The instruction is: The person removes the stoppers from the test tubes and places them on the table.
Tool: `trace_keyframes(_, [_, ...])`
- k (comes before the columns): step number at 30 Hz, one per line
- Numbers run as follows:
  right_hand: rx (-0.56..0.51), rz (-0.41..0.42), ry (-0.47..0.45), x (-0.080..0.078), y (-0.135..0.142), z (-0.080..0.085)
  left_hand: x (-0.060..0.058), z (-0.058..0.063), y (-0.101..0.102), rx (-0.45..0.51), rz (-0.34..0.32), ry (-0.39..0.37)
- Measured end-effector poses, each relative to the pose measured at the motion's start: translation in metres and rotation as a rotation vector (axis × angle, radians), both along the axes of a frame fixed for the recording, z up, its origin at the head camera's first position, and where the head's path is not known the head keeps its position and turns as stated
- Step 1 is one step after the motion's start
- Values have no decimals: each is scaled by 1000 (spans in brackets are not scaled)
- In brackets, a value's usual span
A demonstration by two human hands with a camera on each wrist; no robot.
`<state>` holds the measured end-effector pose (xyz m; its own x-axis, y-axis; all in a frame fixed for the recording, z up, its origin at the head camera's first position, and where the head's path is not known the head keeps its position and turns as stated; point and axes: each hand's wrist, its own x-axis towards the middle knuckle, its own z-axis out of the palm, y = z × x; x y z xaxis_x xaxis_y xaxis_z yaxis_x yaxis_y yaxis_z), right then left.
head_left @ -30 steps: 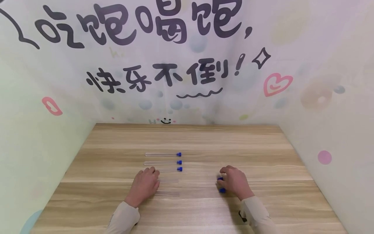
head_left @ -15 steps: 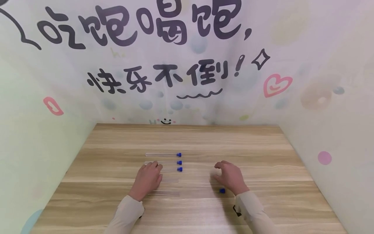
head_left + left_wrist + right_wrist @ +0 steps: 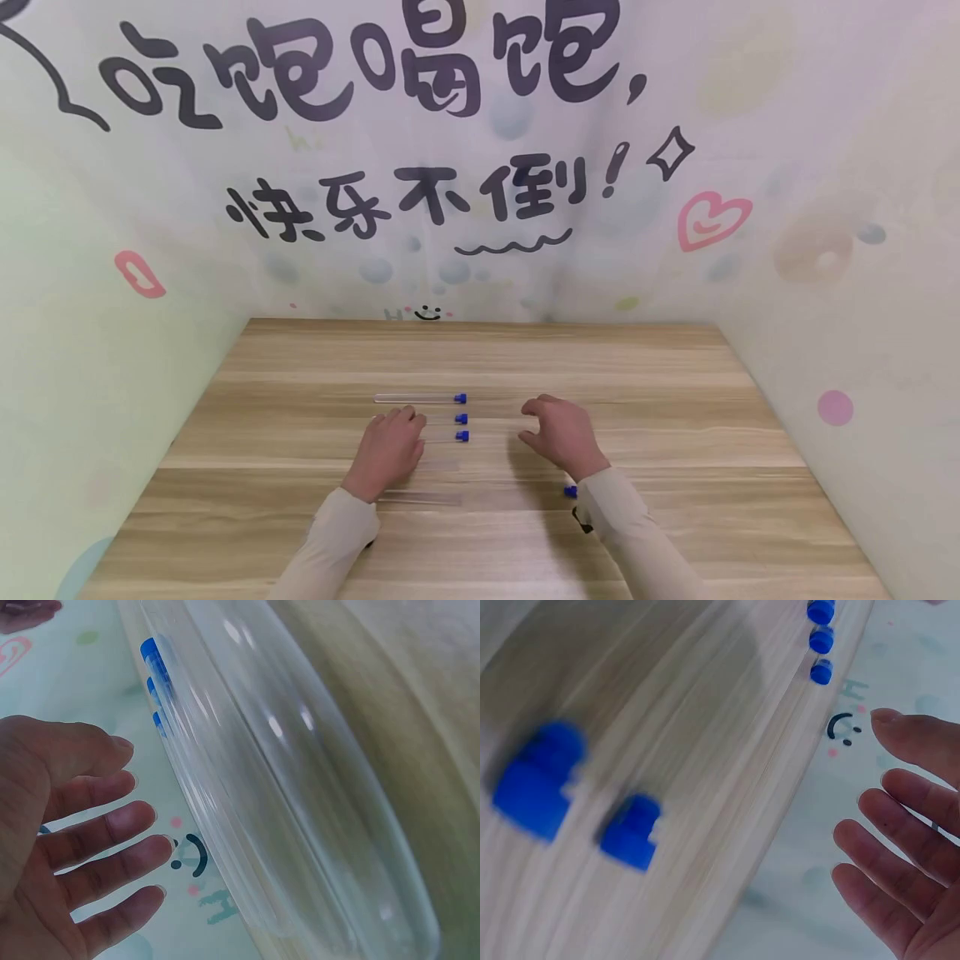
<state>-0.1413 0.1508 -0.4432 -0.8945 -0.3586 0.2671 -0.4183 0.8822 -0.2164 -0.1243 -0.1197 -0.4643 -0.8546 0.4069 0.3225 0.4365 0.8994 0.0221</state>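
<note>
My left hand hovers over the left ends of clear tubes, its fingers loosely bent and holding nothing. Three tubes carry blue caps: the far one, the middle one with its cap, and the near one with its cap. Closer to me lie two uncapped clear tubes, the nearest partly behind my hand. Over the middle right of the table is my right hand, empty, thumb and fingers spread apart. Two loose blue caps, the larger-looking one and another, lie on the table; one is hidden in the head view.
The wooden table meets a printed backdrop at its far edge. Pale side walls flank it left and right.
My right hand has moved left and away from me, off the loose caps, which stay on the table. My left hand has shifted slightly right and farther from me over the tubes.
</note>
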Motion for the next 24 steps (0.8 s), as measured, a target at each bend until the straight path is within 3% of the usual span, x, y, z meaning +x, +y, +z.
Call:
trace_keyframes(11, [26, 84, -25, -7, -22, -17, -6, -5, 4, -53, -20, -4])
trace_keyframes(18, [20, 110, -91, -5, -41, -21, -9, -6, 2, -60, -16, -62])
trace_keyframes(24, [48, 135, -91, -6, -56, -24, -11, -5, 2, -70, -24, -90])
